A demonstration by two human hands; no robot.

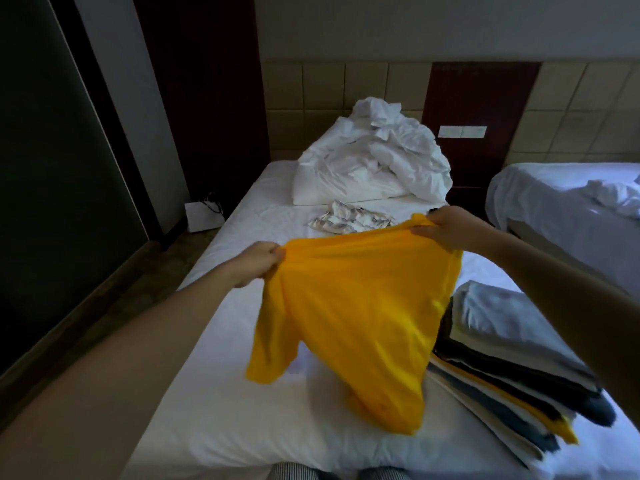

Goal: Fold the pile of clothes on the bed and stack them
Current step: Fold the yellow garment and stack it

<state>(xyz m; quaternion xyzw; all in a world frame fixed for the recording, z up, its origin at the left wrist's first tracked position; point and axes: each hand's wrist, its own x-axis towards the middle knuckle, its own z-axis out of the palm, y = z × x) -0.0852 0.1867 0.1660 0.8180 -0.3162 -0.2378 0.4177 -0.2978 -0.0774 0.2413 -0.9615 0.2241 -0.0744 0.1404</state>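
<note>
A yellow T-shirt (pixel 356 317) hangs in the air over the white bed (pixel 214 410), its lower end touching the sheet. My left hand (pixel 258 263) grips its upper left edge and my right hand (pixel 441 228) grips its upper right edge. To the right on the bed lies a stack of folded clothes (pixel 512 368) in white, black, grey and yellow. Behind the shirt, one patterned light garment (pixel 349 221) lies crumpled on the sheet.
A heap of white duvet and pillow (pixel 374 161) fills the head of the bed. A second bed (pixel 568 209) stands to the right. A white box (pixel 202 216) sits on the floor at the left, by a dark wall.
</note>
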